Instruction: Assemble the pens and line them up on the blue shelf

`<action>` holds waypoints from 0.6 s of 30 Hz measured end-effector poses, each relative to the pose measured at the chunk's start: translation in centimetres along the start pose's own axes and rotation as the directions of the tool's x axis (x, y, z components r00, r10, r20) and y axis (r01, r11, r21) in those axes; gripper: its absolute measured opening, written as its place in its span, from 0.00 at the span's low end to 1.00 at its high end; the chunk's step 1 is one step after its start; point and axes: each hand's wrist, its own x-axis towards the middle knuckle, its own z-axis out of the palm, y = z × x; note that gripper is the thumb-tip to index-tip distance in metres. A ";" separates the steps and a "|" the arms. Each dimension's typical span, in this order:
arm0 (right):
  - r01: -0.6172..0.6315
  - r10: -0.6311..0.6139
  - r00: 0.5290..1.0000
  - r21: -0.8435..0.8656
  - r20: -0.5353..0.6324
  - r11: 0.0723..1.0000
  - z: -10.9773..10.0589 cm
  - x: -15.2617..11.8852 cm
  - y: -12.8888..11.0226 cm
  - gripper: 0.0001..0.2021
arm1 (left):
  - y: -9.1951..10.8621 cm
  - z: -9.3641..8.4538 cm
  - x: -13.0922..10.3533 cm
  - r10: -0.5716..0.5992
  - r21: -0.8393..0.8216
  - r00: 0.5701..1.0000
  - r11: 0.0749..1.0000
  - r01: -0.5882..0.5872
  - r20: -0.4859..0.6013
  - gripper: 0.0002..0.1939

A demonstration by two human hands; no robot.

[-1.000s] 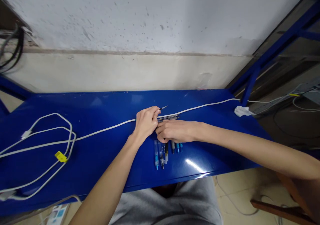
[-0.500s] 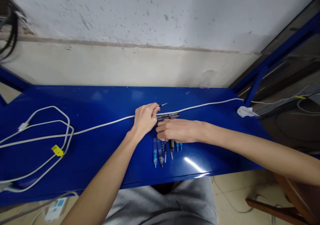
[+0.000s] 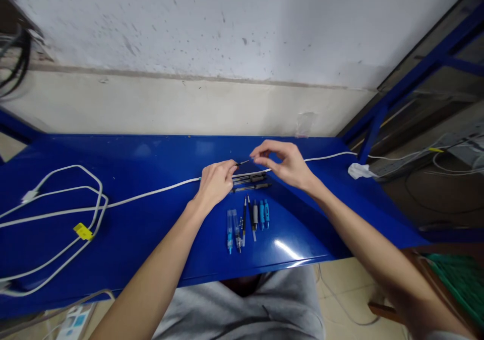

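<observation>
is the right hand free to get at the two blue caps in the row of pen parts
Probably yes: the right hand is lifted above the shelf, fingers pinched near a thin refill, and nothing lies over the blue caps just below it.

The table was glossy blue, the cable white, its tag yellow, pen parts clear, blue, black.

I see a white cable running across the blue table, looping at the left with a yellow tag. At the table's right end lies a crumpled white cloth, and a speckled white wall stands behind.
</observation>
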 end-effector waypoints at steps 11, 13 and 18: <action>-0.146 0.147 0.955 0.024 -0.257 0.989 4.8 -2.9 4.5 0.06 | -0.4 0.5 -0.3 0.160 -0.023 0.987 0.987 -0.160 0.000 0.14; -0.139 0.141 0.960 0.023 -0.242 0.990 4.7 -3.0 4.5 0.06 | -0.3 0.4 -0.3 0.154 -0.019 0.988 0.988 -0.154 -0.007 0.13; -0.118 0.109 0.974 -0.031 -0.200 0.993 4.6 -3.2 4.7 0.05 | -0.1 0.3 -0.4 0.133 -0.007 0.991 0.991 -0.133 0.002 0.14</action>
